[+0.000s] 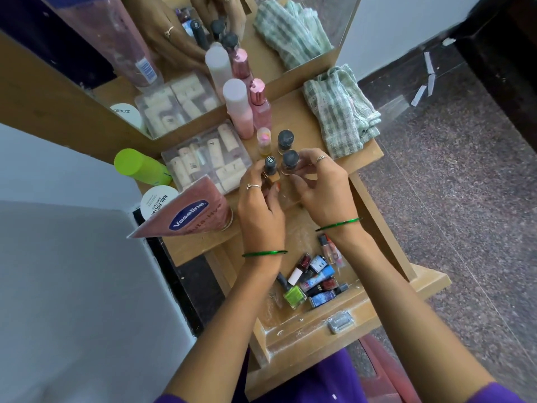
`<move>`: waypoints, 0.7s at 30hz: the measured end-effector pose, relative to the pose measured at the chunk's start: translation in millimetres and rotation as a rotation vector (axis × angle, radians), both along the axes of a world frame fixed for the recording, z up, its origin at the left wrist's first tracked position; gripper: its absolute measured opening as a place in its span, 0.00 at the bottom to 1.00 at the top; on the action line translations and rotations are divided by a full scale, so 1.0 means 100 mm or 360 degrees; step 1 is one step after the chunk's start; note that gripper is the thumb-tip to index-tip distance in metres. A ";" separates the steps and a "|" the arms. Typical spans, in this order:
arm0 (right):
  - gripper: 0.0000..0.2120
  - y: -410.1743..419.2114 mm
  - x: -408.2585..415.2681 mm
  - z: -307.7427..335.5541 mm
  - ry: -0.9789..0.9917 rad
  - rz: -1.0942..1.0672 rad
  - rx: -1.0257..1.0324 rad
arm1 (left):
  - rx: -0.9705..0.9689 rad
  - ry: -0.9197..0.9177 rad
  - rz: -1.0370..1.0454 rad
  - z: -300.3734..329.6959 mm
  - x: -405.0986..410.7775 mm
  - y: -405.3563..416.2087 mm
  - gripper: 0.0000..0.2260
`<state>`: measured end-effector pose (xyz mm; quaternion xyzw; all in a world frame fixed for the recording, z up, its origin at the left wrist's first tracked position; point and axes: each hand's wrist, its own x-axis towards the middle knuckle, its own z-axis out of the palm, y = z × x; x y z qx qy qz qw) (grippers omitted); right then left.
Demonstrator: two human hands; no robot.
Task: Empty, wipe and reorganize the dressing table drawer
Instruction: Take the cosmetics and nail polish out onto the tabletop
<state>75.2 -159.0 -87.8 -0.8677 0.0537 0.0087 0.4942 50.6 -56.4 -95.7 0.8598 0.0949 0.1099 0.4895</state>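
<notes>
The wooden drawer (325,330) stands pulled out below the dressing table top (293,112). Several nail polish bottles (315,282) lie in a heap in it. Above the table top, my left hand (261,207) grips a small amber bottle with a black cap (270,170). My right hand (322,190) pinches a clear jar with a round black lid (290,161) beside it. A second black-lidded jar (286,141) stands just behind, next to a small yellow vial (263,141).
A green checked cloth (340,112) lies at the table's right end. Two pink bottles (250,106), a clear box of tubes (206,158), a Vaseline tube (186,216), a lime-capped bottle (139,167) and a white jar (157,199) crowd the left. A mirror (203,39) stands behind.
</notes>
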 end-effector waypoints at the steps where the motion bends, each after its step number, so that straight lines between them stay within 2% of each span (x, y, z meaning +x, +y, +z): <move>1: 0.16 -0.03 -0.03 0.02 0.0007 -0.0032 0.0015 | -0.0026 0.0014 -0.0003 0.01 -0.01 0.00 0.20; 6: 0.12 -0.38 -0.42 0.11 0.0006 -0.0310 -0.0043 | -0.0102 0.0065 0.0028 0.09 -0.25 -0.01 0.21; 8: 0.11 -0.56 -0.65 0.06 0.0133 -0.0393 -0.0133 | 0.0031 0.0047 -0.0095 0.07 -0.43 0.02 0.20; 10: 0.09 -0.72 -0.86 -0.05 0.0403 -0.0373 -0.0241 | 0.0132 0.0104 -0.0342 0.00 -0.63 0.09 0.18; 13: 0.10 -0.82 -1.09 -0.25 0.0821 -0.0205 -0.0410 | 0.0198 0.0440 -0.0715 -0.17 -0.87 0.21 0.16; 16: 0.17 -0.74 -1.19 -0.41 0.1007 -0.0110 -0.0495 | 0.0386 0.0907 -0.0939 -0.38 -0.97 0.29 0.16; 19: 0.19 -0.61 -1.18 -0.55 0.1076 -0.0156 -0.0535 | 0.0568 0.1075 -0.1102 -0.54 -0.99 0.30 0.16; 21: 0.17 -0.53 -1.16 -0.61 0.1108 -0.0209 -0.0562 | 0.0714 0.1105 -0.1201 -0.60 -0.99 0.26 0.16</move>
